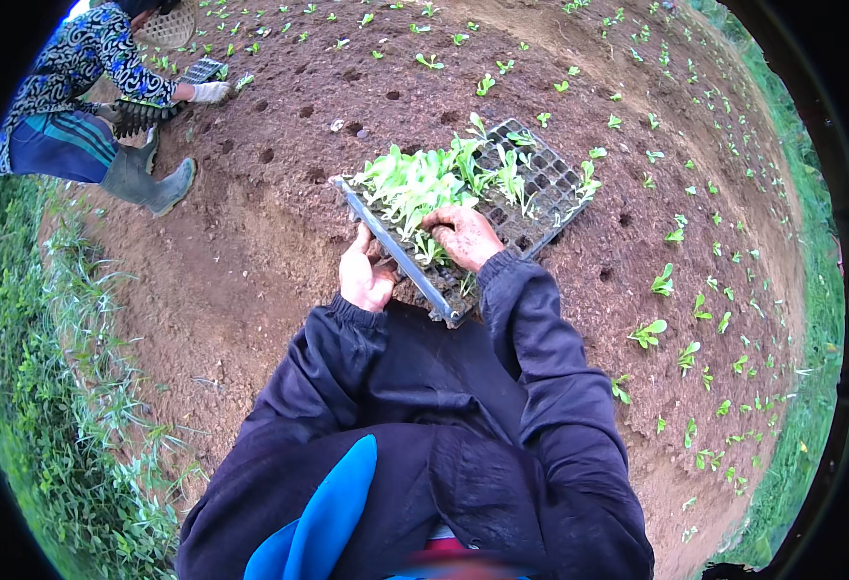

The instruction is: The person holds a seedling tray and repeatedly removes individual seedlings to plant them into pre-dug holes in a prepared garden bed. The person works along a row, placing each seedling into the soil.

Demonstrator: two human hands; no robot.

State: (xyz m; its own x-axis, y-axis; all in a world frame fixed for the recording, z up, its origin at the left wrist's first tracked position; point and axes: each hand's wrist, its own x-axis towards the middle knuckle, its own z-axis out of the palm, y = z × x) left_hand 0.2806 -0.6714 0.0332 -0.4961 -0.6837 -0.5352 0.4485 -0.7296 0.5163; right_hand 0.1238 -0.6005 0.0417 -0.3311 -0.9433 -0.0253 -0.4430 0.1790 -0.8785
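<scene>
A black plastic seedling tray [400,254], tilted, is before me with leafy green seedlings [413,181] crowded on its left part. My left hand [368,274] is at the tray's near left edge, palm up, with fingers partly hidden under the rim. Over the near part of the tray, my right hand [464,235] has its fingers bent among the seedlings at their stems; whether it pinches one is hidden. The tray's right part shows many cells of dark soil, with a few seedlings lying across them.
Planted seedlings [648,333] stand in the brown soil at the right and far side. Small planting holes [305,112] dot the bed beyond the tray. At the upper left, a gloved co-worker [69,109] bends over another tray [202,70]. Grass [54,362] borders the left side.
</scene>
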